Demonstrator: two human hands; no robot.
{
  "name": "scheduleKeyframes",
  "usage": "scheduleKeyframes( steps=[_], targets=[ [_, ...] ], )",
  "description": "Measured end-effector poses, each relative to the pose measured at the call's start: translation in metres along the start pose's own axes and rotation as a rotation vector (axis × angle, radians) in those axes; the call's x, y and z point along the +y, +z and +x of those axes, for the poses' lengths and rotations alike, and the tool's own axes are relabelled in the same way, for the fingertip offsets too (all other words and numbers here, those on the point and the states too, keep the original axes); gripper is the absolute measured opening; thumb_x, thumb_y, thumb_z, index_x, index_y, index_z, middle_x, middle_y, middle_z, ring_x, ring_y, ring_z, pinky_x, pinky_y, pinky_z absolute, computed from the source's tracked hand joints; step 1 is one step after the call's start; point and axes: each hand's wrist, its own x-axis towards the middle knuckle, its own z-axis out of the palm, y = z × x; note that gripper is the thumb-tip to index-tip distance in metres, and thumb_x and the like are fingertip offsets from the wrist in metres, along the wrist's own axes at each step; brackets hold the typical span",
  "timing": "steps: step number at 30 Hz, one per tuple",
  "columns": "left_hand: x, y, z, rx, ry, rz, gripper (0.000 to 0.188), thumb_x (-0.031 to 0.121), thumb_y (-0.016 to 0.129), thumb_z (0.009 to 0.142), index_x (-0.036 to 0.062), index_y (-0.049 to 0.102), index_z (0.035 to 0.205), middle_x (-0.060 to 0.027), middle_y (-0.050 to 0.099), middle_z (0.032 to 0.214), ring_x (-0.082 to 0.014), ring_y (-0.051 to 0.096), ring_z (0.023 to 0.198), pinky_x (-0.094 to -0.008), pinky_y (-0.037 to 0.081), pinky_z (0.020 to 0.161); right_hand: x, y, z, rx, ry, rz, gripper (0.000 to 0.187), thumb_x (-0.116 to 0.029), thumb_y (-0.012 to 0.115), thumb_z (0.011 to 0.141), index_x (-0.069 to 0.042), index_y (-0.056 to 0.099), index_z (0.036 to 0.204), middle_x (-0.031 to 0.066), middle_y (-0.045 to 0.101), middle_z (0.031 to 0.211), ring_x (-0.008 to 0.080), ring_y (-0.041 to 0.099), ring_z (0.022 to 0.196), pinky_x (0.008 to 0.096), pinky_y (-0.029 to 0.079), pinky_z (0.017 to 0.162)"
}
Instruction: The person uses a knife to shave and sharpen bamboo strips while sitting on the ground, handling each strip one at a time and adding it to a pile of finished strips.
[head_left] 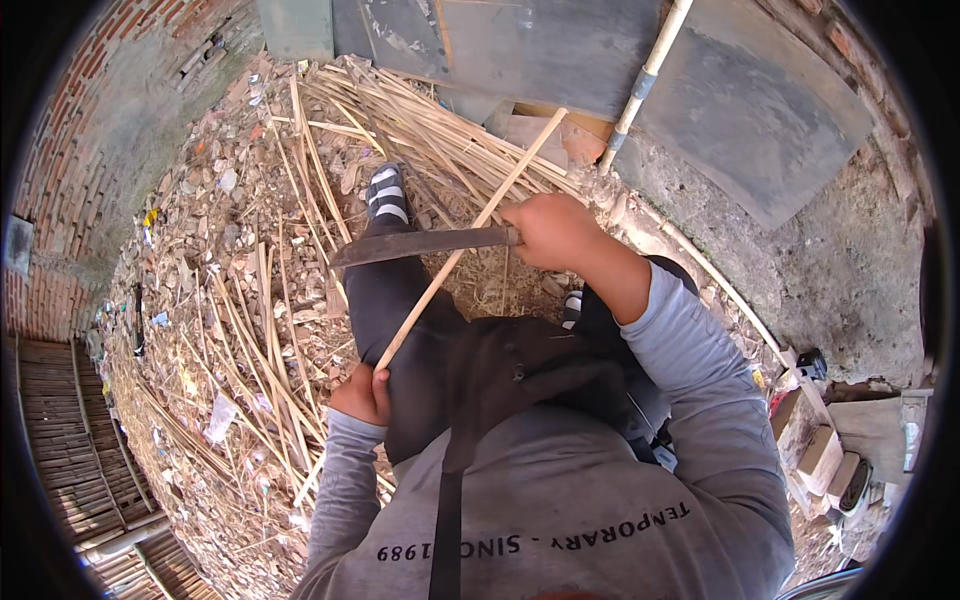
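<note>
My left hand (362, 395), by my left thigh, is closed around the near end of a pale bamboo strip (420, 308). The strip slants away from me to the upper right, its far end over a pile of similar strips. In my right hand (555, 232) is the handle of a machete (420, 243), mostly covered by my fingers. Its long dark blade points left, lying across the strip above my left leg. The blade looks to be touching the strip, though its edge there is hard to make out.
A heap of bamboo strips (400, 105) lies ahead, with more strips (265, 350) on the littered ground to my left. Dark sheets (760, 110) lean at the back, near a pale pole (650, 75). A brick wall (60, 150) stands left; blocks (822, 460) sit at right.
</note>
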Motion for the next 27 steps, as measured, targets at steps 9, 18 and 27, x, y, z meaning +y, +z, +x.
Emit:
scheduleKeyframes(
  steps=[9,18,27],
  targets=[
    [0.003,0.0,0.001,0.017,0.007,0.007,0.031,0.031,0.051,0.096,0.0055,0.048,0.078,-0.0213,0.055,0.06,-0.044,0.056,0.056,-0.0498,0.043,0.049,0.062,0.012,0.017,0.243,0.187,0.251,0.03,-0.021,0.067,0.073,-0.003,0.064,0.097,0.0209,0.066,0.087,0.0386,0.063,0.086,0.0453,0.05,0.077],
    [0.004,0.003,0.003,0.036,-0.017,-0.001,0.033,0.033,0.049,0.096,0.0056,0.047,0.078,-0.022,0.057,0.061,-0.045,0.057,0.057,-0.0512,0.043,0.05,0.072,0.017,0.024,0.179,0.135,0.331,0.039,-0.027,0.071,0.073,-0.002,0.063,0.102,0.0218,0.066,0.085,0.0362,0.065,0.084,0.0423,0.05,0.074],
    [0.002,0.001,-0.001,0.0,-0.029,0.027,0.033,0.032,0.047,0.097,0.0048,0.05,0.077,-0.0243,0.055,0.062,-0.0474,0.056,0.06,-0.0535,0.041,0.053,0.025,0.004,0.0,-0.079,-0.127,0.136,0.034,-0.025,0.071,0.075,-0.006,0.064,0.102,0.0182,0.066,0.088,0.0358,0.064,0.088,0.0449,0.05,0.076]
  ],
)
